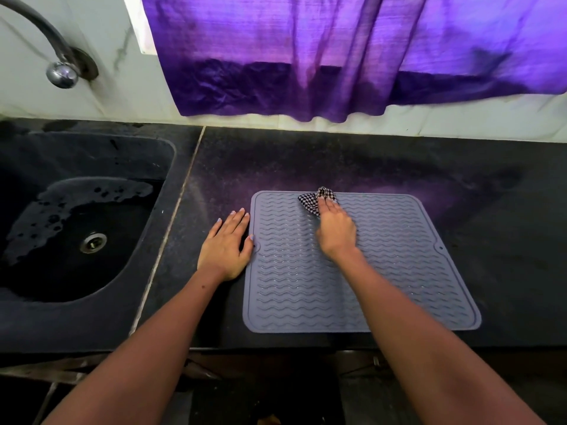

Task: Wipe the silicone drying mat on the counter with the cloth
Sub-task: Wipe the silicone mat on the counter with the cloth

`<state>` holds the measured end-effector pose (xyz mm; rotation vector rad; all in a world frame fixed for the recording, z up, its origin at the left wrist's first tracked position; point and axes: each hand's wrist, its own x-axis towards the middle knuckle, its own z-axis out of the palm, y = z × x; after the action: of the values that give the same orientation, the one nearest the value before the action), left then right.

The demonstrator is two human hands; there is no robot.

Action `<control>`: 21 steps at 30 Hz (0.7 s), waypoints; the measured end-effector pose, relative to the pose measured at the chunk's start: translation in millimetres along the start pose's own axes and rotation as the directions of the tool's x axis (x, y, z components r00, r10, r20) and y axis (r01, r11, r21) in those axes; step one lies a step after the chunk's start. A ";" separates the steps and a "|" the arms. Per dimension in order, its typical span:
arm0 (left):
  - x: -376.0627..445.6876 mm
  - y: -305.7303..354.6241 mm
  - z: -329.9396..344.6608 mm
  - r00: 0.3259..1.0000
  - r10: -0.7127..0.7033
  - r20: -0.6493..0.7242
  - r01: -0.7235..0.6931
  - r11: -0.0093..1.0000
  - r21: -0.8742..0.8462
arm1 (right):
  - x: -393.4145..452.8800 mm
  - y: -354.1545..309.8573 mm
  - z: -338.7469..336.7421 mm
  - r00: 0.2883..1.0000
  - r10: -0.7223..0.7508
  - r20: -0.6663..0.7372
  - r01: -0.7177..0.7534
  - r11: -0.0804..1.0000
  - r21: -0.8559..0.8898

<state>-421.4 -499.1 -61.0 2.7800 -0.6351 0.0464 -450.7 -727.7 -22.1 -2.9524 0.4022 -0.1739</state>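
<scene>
Wiping under way. Checked cloth [316, 201] is pressed flat under the right hand [336, 231] at the far edge of the silicone mat [399, 271], mid-counter [306, 161]. Left hand [225, 245], spread flat, braces the mat's left edge. Next: strokes drawn toward the near edge.

A dark sink [46, 314] is set into the left part of the desk [337, 161], with patches of water in its basin around a metal drain [93, 242]. A curved metal tap [58, 61] comes out of the pale wall above it. A purple curtain [306, 56] hangs behind the desk.
</scene>
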 end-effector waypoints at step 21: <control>0.4 -2.4 2.4 0.999 0.024 -0.022 -0.023 1.000 0.019 | 11.3 49.5 -5.9 0.998 -0.004 0.060 -0.001 0.997 0.079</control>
<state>-420.1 -497.9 -63.8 2.7858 -0.6649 0.0889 -453.4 -778.8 -23.7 -2.8720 0.3755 -0.0991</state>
